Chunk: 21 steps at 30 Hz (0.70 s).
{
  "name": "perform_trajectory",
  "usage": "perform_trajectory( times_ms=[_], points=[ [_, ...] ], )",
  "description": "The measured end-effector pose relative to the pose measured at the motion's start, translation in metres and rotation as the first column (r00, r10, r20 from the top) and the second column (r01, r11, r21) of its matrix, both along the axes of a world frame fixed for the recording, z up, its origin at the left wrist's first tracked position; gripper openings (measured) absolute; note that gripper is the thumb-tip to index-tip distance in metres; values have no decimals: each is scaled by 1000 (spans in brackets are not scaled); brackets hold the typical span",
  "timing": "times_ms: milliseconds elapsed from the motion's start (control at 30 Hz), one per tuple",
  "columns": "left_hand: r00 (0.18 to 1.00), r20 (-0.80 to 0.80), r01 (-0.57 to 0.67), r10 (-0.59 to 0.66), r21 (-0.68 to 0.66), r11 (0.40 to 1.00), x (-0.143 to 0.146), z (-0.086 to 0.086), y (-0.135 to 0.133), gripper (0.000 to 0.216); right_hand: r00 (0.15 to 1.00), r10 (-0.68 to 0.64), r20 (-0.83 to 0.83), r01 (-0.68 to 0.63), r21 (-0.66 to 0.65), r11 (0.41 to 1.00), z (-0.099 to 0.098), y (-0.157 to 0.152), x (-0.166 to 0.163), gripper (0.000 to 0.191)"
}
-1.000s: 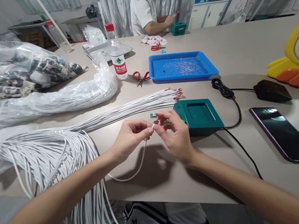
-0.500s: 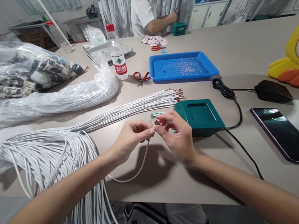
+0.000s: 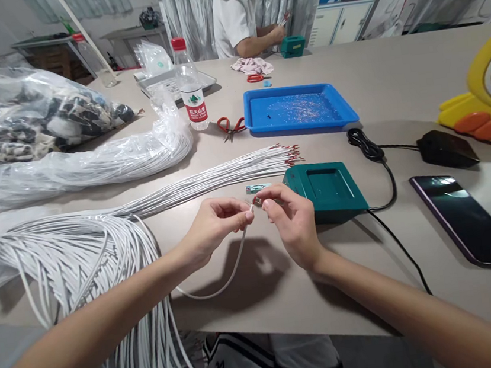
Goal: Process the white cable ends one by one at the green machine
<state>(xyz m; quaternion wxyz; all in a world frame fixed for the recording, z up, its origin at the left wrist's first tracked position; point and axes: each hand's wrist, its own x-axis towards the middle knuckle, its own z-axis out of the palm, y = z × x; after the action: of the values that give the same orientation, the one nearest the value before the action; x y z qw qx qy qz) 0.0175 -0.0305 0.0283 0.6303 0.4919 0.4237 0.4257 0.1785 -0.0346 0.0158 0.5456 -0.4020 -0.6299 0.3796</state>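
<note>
A white cable [image 3: 239, 260] rises from the table in a loop, and my left hand [image 3: 212, 227] pinches it close to its end between thumb and fingertips. Short red wire ends [image 3: 257, 201] stick out of the cable there. My right hand [image 3: 292, 220] closes thumb and index finger about these wire ends; its other fingers are curled. Just behind my right hand sits a green box-shaped device [image 3: 329, 188] with a recessed top. A small pale-green labelled piece [image 3: 258, 188] lies beside the device. Red-tipped ends of a white cable bundle [image 3: 209, 179] lie beyond my hands.
A large heap of white cables [image 3: 125, 264] hangs over the front edge. Farther back are red-handled cutters [image 3: 230, 127], a blue tray [image 3: 301, 108] and a water bottle [image 3: 192, 89]. At right lie a phone [image 3: 471, 222] and black cord [image 3: 368, 146]. Across the table a co-worker [image 3: 234, 18] sits.
My right thumb has drawn back from my left fingertips, and the red wire ends now show more plainly. My left hand keeps its pinch on the cable.
</note>
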Motion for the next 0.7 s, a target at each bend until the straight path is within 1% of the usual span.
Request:
perform_trajectory(
  times_ms=[67,133,233,367,467,533,600,700],
  points=[
    [1000,-19,-12,12,3,1000,0,1,0,17,999,37,-24,-39,-68,997,1,0,0,17],
    [999,-42,-20,21,9,1000,0,2,-1,17,997,63,-51,-69,-106,992,2,1,0,15],
    [997,-79,-12,15,39,999,0,3,-2,18,994,74,-77,-82,-100,992,2,2,-2,12],
    [994,-109,-14,24,90,996,2,5,-4,18,998,42,-42,-45,-66,997,2,1,-2,10],
    [995,-97,-20,27,70,997,4,5,-5,21,996,59,-67,-65,-90,994,3,0,-2,11],
    [996,-85,-11,14,37,999,6,4,-6,23,989,74,-127,-91,-133,987,2,-1,-3,13],
    [998,-68,10,-10,8,1000,7,2,-7,24,972,81,-222,-125,-192,973,1,-2,-4,13],
    [999,-12,48,-48,-25,999,8,-2,-7,23,917,78,-390,-210,-308,928,0,-3,-8,15]
  ],
)
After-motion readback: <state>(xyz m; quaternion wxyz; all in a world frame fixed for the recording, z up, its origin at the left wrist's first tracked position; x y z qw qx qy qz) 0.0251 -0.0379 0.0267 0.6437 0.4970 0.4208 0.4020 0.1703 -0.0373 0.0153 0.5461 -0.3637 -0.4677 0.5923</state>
